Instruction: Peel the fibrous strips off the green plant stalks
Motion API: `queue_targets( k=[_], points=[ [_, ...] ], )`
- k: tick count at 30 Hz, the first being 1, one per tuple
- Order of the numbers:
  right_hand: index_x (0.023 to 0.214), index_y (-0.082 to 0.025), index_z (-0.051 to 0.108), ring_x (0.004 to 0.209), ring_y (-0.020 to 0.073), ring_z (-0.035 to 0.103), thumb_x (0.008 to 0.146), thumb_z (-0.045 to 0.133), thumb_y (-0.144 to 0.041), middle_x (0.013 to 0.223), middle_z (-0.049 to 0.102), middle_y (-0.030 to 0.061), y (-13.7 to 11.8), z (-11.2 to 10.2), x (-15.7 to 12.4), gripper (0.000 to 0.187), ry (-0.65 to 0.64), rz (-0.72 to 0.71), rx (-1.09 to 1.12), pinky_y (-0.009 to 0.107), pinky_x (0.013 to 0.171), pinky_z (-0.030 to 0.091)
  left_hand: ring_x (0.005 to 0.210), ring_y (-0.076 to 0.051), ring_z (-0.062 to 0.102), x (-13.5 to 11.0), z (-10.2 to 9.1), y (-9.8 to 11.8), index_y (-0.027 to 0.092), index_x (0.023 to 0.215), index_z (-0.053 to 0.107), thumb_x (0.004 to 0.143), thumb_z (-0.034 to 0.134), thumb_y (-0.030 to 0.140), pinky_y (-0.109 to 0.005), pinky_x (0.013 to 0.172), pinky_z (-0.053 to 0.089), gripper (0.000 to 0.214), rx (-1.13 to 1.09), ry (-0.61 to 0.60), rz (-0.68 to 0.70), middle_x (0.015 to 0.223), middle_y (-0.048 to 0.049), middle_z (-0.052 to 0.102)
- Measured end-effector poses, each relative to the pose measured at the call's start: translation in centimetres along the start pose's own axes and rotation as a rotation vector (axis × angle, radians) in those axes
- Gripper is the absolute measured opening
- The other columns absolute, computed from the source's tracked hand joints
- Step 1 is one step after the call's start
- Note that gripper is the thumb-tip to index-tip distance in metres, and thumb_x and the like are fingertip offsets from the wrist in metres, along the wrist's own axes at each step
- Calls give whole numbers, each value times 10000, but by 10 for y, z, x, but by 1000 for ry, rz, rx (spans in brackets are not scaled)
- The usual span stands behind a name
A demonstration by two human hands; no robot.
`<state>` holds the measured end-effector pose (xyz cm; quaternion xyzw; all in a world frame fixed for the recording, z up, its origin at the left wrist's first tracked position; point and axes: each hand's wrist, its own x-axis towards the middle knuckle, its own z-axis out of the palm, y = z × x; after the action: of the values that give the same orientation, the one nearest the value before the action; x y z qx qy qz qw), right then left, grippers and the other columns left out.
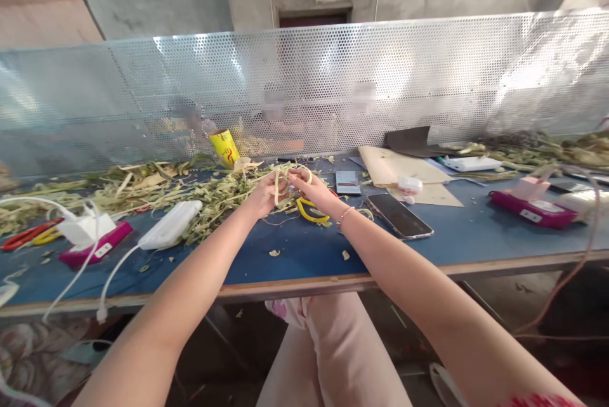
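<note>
Both of my hands are over the middle of the blue table, close together. My left hand (267, 195) is closed around a pale green plant strip (276, 187), which hangs down in front of its fingers. Fingers pinched, my right hand (310, 185) grips the same strip, which loops up beside its knuckles. Just beneath the right hand lies a tool with yellow looped handles (314, 213), its other end hidden. A heap of dried green stalks and leaves (223, 194) spreads behind and left of my hands.
A white power bank (171, 224) and a magenta box (95, 248) with cables sit at left. To the right lie a black phone (399, 215), a white earbud case (410, 186) and brown paper (394, 166). A yellow can (224, 148) stands before the perforated metal screen (333, 90).
</note>
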<state>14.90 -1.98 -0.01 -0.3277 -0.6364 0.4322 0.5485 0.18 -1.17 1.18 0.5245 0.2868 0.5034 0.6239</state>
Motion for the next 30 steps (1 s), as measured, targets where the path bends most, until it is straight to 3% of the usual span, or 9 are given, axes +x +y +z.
queue_targets(
  k=[4, 9, 12, 15, 19, 23, 30],
  points=[
    [846, -201, 567, 589, 64, 477, 709, 567, -467, 734, 539, -20, 0, -2, 3, 299, 133, -6, 135, 195, 519, 375, 586, -82, 553, 4, 1, -6, 163, 741, 558, 517, 716, 93, -195, 565, 429, 283, 190, 22, 114, 602, 44, 570],
    [858, -221, 574, 545, 56, 471, 694, 566, -457, 729, 531, -28, -8, -2, 0, 288, 144, 17, 305, 189, 473, 342, 544, -69, 503, 8, 0, -11, 156, 695, 561, 529, 705, 162, -193, 521, 402, 219, 436, 86, 239, 650, 23, 584],
    [847, -221, 574, 521, 47, 461, 680, 564, -382, 755, 543, -34, -15, -3, -3, 232, 104, 36, 449, 186, 466, 343, 535, -83, 512, 5, 2, -10, 160, 738, 575, 581, 687, 239, -219, 506, 412, 208, 468, 53, 239, 702, 1, 596],
    [720, -188, 562, 539, 49, 488, 649, 537, -273, 765, 561, -24, -19, -5, -3, 113, 104, 42, 512, 188, 503, 382, 607, -117, 577, 2, 4, -9, 168, 783, 547, 570, 717, 281, -263, 597, 470, 295, 406, 29, 236, 720, -1, 612],
    [622, -173, 512, 621, 81, 537, 586, 478, -158, 756, 591, 5, -15, -8, 1, 52, 165, 59, 459, 221, 634, 454, 596, -120, 597, 2, 6, -8, 181, 819, 506, 566, 742, 320, -272, 634, 485, 373, 332, 51, 248, 648, 22, 600],
    [613, -179, 501, 647, 99, 545, 577, 459, -157, 692, 579, 9, -10, -11, 6, 60, 209, 40, 378, 269, 748, 478, 582, -123, 606, 1, 9, -6, 181, 778, 476, 562, 752, 310, -251, 592, 484, 373, 324, 113, 307, 669, 18, 588],
    [606, -161, 567, 775, 132, 578, 593, 461, -175, 770, 609, 39, -5, -13, 6, 108, 161, -35, 240, 311, 820, 467, 517, -104, 578, -7, 16, 1, 218, 945, 430, 640, 707, 266, -221, 546, 461, 414, 324, 159, 386, 620, 50, 565]
  ],
)
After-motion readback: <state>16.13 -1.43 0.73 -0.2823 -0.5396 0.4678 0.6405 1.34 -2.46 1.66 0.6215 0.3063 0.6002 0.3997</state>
